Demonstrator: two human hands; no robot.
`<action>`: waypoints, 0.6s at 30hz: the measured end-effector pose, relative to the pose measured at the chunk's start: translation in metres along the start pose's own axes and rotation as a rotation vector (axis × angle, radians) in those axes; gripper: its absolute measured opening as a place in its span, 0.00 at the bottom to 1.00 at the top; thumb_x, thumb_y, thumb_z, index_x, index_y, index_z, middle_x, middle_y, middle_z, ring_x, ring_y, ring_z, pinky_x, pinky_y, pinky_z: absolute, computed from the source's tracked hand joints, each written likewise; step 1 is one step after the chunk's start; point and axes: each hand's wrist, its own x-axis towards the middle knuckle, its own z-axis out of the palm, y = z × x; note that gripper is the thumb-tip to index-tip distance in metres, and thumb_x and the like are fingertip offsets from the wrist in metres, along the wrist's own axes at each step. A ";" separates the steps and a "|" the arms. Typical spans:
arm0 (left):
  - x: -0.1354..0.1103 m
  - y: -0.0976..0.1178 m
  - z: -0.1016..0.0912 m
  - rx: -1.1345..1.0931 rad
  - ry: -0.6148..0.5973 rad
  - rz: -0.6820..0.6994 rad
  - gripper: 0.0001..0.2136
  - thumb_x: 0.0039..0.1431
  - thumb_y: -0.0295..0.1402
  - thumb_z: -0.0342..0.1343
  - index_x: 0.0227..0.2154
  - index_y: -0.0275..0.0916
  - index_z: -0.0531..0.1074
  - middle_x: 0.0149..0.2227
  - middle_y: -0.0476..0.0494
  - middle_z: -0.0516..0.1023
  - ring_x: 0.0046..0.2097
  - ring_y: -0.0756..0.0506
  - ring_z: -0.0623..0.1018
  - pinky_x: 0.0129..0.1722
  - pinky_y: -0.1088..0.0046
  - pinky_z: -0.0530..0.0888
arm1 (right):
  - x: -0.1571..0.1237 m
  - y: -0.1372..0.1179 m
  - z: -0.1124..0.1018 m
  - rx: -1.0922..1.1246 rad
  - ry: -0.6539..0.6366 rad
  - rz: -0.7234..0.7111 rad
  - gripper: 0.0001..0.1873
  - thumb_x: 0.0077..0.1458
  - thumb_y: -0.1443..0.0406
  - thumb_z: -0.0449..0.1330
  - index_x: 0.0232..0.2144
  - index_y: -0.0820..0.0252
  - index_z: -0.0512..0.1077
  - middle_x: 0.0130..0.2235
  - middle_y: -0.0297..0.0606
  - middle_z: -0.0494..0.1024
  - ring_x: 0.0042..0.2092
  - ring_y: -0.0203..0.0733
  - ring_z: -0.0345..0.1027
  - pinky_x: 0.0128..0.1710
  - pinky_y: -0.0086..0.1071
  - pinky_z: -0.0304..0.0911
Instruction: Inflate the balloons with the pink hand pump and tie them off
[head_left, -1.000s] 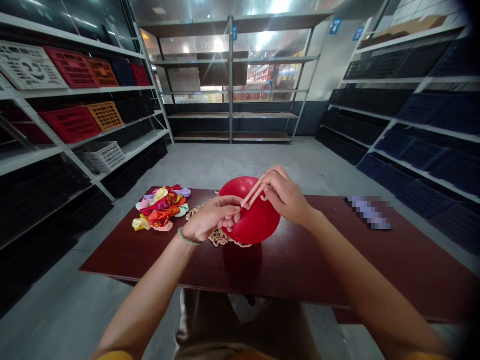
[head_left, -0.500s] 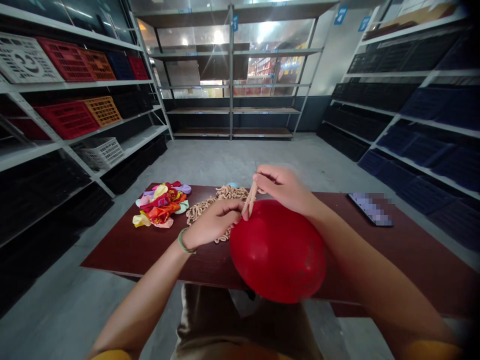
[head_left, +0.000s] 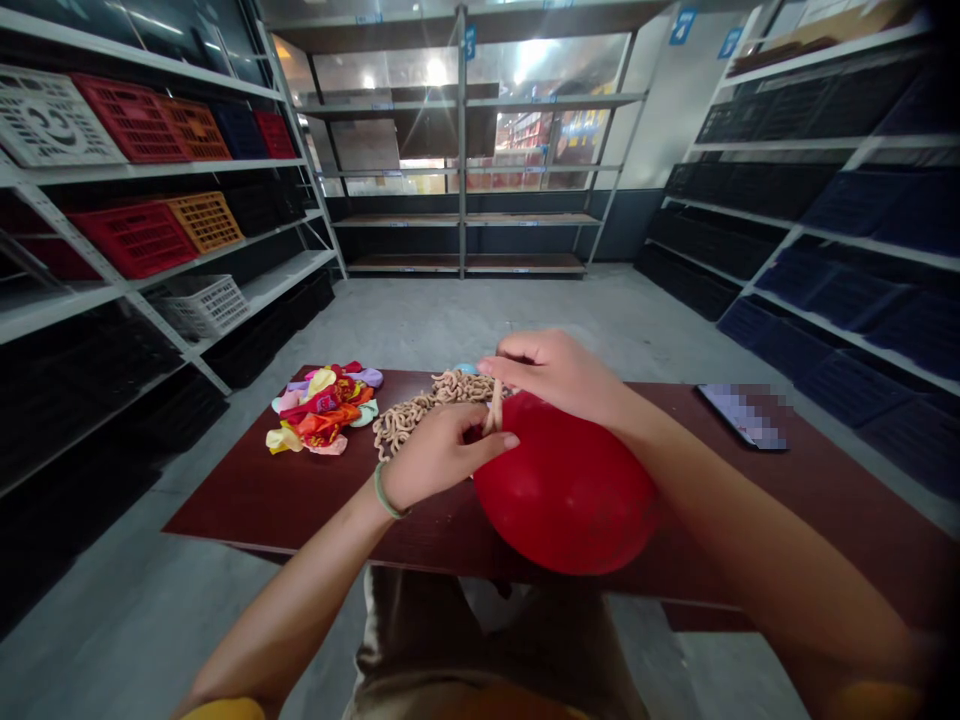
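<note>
A big inflated red balloon [head_left: 566, 495] rests over the front part of the table, its neck hidden among my fingers. A doubled length of beige cord [head_left: 496, 402] runs between my two hands at the balloon's upper left. My left hand [head_left: 442, 450] is closed on the lower part of the cord, its thumb lying against the balloon. Above the balloon, my right hand [head_left: 559, 372] pinches the cord's upper end between thumb and fingers. Just behind my left hand lies a heap of beige cord [head_left: 409, 418].
A pile of flat coloured balloons [head_left: 322, 410] lies on the left of the dark red table [head_left: 255, 500]. At the right is a phone-like device [head_left: 739, 418], its screen blurred. A light blue item [head_left: 466, 369] shows behind the cord heap. Shelves with crates [head_left: 135, 240] stand around.
My right hand has shifted left and slightly down. My left thumb has stretched rightward onto the balloon. The balloon has moved slightly up and right, and less cord shows between my hands.
</note>
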 end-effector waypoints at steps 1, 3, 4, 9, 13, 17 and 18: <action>0.000 -0.001 0.003 0.018 0.014 -0.006 0.19 0.61 0.44 0.55 0.20 0.38 0.65 0.21 0.51 0.64 0.24 0.51 0.61 0.26 0.73 0.56 | 0.001 -0.001 0.002 0.001 -0.026 -0.011 0.28 0.61 0.50 0.55 0.18 0.58 0.54 0.20 0.26 0.54 0.24 0.30 0.48 0.25 0.32 0.43; -0.001 -0.003 0.007 0.050 0.046 -0.020 0.22 0.63 0.45 0.54 0.17 0.38 0.62 0.18 0.52 0.61 0.22 0.52 0.58 0.25 0.72 0.54 | 0.002 -0.003 0.005 0.005 -0.066 -0.038 0.28 0.61 0.50 0.55 0.17 0.58 0.54 0.19 0.26 0.54 0.23 0.29 0.47 0.25 0.31 0.43; -0.001 -0.004 0.009 0.060 0.057 -0.025 0.23 0.64 0.44 0.52 0.16 0.38 0.62 0.17 0.52 0.61 0.21 0.52 0.58 0.24 0.72 0.54 | 0.003 -0.003 0.007 0.009 -0.077 -0.045 0.28 0.61 0.50 0.55 0.17 0.58 0.55 0.19 0.26 0.55 0.23 0.29 0.48 0.24 0.31 0.43; -0.007 -0.011 0.007 -0.152 0.016 -0.146 0.22 0.67 0.42 0.45 0.20 0.38 0.69 0.21 0.48 0.71 0.23 0.51 0.67 0.25 0.75 0.61 | -0.002 0.009 0.009 0.064 -0.060 0.048 0.26 0.64 0.48 0.49 0.22 0.58 0.68 0.23 0.30 0.69 0.26 0.32 0.60 0.27 0.31 0.51; -0.007 -0.015 0.004 -0.403 0.016 -0.341 0.18 0.66 0.40 0.47 0.26 0.36 0.74 0.24 0.47 0.74 0.24 0.52 0.71 0.24 0.77 0.66 | -0.011 0.020 0.008 0.025 -0.070 0.003 0.19 0.67 0.55 0.47 0.34 0.55 0.74 0.36 0.35 0.78 0.37 0.37 0.70 0.37 0.33 0.60; -0.006 -0.017 0.005 -0.584 0.054 -0.404 0.18 0.65 0.41 0.48 0.29 0.35 0.77 0.26 0.46 0.76 0.25 0.52 0.73 0.26 0.77 0.71 | -0.018 0.025 0.007 0.011 -0.111 -0.100 0.15 0.67 0.63 0.47 0.45 0.51 0.74 0.47 0.35 0.79 0.48 0.40 0.71 0.46 0.36 0.63; -0.006 -0.018 0.005 -0.616 0.055 -0.405 0.17 0.65 0.41 0.49 0.30 0.35 0.78 0.27 0.45 0.76 0.26 0.51 0.74 0.28 0.77 0.72 | -0.019 0.027 0.007 0.004 -0.118 -0.111 0.16 0.67 0.63 0.47 0.47 0.50 0.73 0.48 0.35 0.79 0.48 0.40 0.71 0.47 0.36 0.64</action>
